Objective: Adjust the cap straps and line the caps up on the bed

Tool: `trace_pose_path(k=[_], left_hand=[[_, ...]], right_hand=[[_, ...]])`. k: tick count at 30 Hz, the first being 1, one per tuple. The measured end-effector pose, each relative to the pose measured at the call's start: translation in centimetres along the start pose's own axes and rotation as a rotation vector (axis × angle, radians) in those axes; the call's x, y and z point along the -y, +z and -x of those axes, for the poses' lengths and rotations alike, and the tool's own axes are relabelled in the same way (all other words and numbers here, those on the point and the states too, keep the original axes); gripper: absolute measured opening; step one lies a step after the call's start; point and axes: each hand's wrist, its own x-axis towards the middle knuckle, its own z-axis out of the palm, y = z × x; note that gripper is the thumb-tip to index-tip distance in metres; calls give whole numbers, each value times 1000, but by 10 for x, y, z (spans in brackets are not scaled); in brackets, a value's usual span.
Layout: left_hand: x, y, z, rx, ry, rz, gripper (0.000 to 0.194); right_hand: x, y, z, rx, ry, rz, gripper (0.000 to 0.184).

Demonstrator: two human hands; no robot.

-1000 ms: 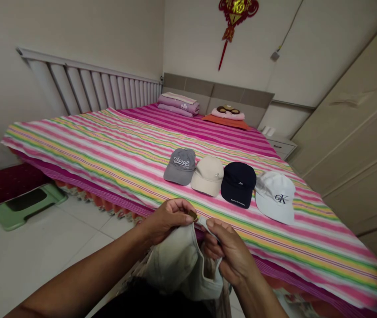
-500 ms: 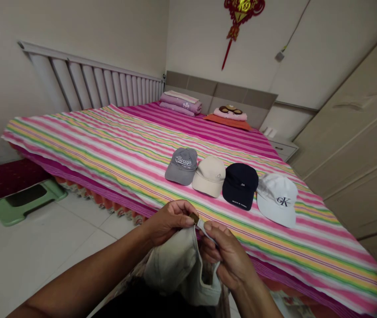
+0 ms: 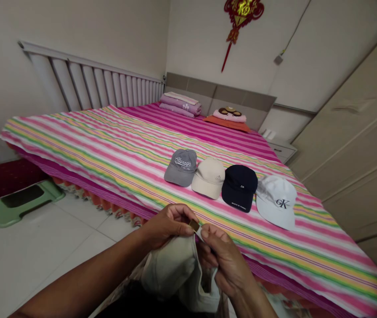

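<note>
Low in the view I hold a pale cream cap [image 3: 171, 269] in front of me, its back opening turned up. My left hand [image 3: 167, 225] pinches the cap's rear strap at a small brass buckle [image 3: 194, 225]. My right hand [image 3: 226, 258] grips the other end of the strap, fingers closed, touching the left hand's fingertips. Several caps lie in a row on the striped bed [image 3: 109, 145] just beyond my hands: a grey cap [image 3: 181, 166], a beige cap [image 3: 209, 176], a navy cap [image 3: 239, 187] and a white cap [image 3: 276, 201].
Folded bedding [image 3: 180, 104] and a pillow [image 3: 230, 117] lie at the headboard. A green stool [image 3: 18, 205] stands on the tiled floor at left. Wardrobe doors [image 3: 357, 145] run along the right, with a nightstand [image 3: 279, 148] in the corner. A red ornament [image 3: 239, 17] hangs on the wall.
My hands have closed in on each other along the cap's strap, the right thumb now meeting the buckle. The view has shifted slightly; the caps on the bed have not moved.
</note>
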Motion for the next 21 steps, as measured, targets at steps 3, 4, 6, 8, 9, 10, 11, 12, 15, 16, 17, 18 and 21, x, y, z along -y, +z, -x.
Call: trace_pose_path(k=[3,4,6,8,9,10,11,12,15,16,17,18,21], left_hand=[[0,2,0,-26,10,-14,27],[-1,3,0,-42,12,-28,27],[-2,5,0,-82,30,-73,27],[-3,7,0,-118,63,-133,26],[-3,8,1,-130,82,-163,26],[-3,8,1,-138,100,-192,25],[-3,7,1,-141,118,-222,24],[-2,7,1,-138,134,-255,24],[-1,5,2,-130,175,-343,23],[-1,5,3,-131,185,-374,22],[-1,6,3,-133,192,-399,22],[-1,6,3,-133,195,-418,22],[-2,8,4,-119,201,-453,21]], right_hand=[[-1,2,1,-6,-26,-18,30],[-1,2,1,-10,-34,-28,31],[-3,4,1,-22,-50,-49,32],[-4,5,2,-42,-63,-75,30],[-5,6,2,-49,-67,-86,29],[-6,7,2,-55,-72,-94,29],[-7,8,2,-61,-76,-100,28],[-7,9,2,-68,-80,-103,28],[-10,11,2,-92,-84,-99,29],[-10,11,2,-102,-88,-93,30],[-11,11,1,-109,-90,-87,31],[-11,11,1,-112,-93,-79,31],[-12,11,2,-118,-94,-67,32]])
